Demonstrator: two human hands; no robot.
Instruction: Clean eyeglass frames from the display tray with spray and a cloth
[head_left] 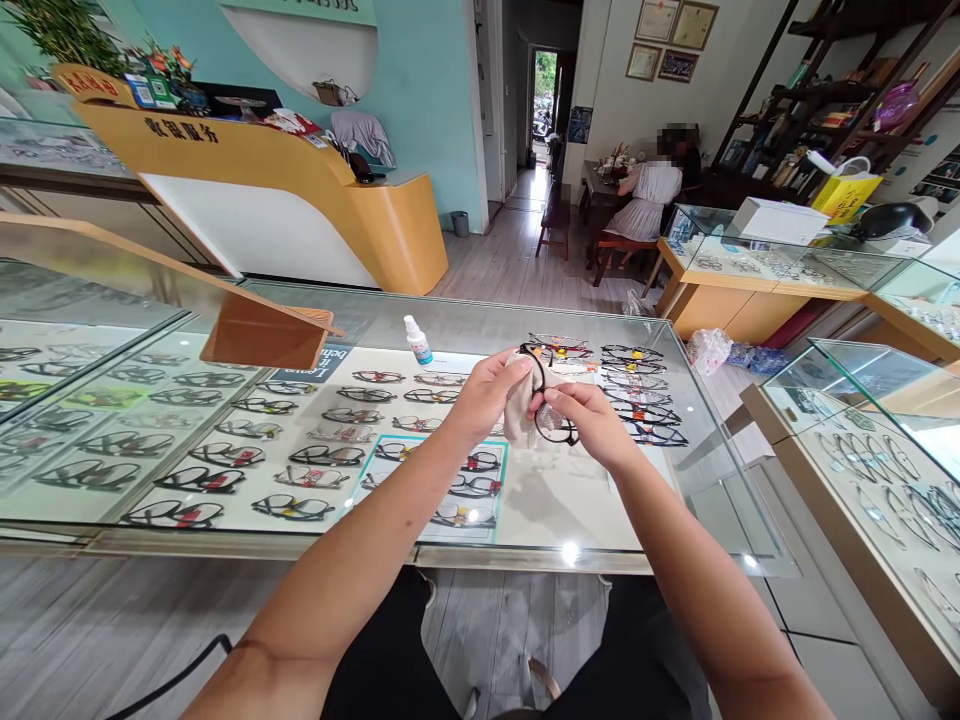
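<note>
Above the glass display case (570,500), both my hands are raised close together. My left hand (484,398) is closed on a pale cloth (519,412), which hangs below the fingers and wraps part of a pair of dark-framed eyeglasses (556,432). My right hand (589,415) pinches the same eyeglasses near the middle of the frame, with one round rim hanging below the fingers. The part of the eyeglasses under the cloth is hidden. A white spray bottle (418,341) with a blue label stands upright on the glass, beyond my left hand.
Rows of eyeglasses (328,455) lie inside the case under the glass. A wooden-backed stand (262,330) sits on the left. Another glass case (862,450) is close on the right. Farther back are a yellow counter (397,235) and a seated person (652,195).
</note>
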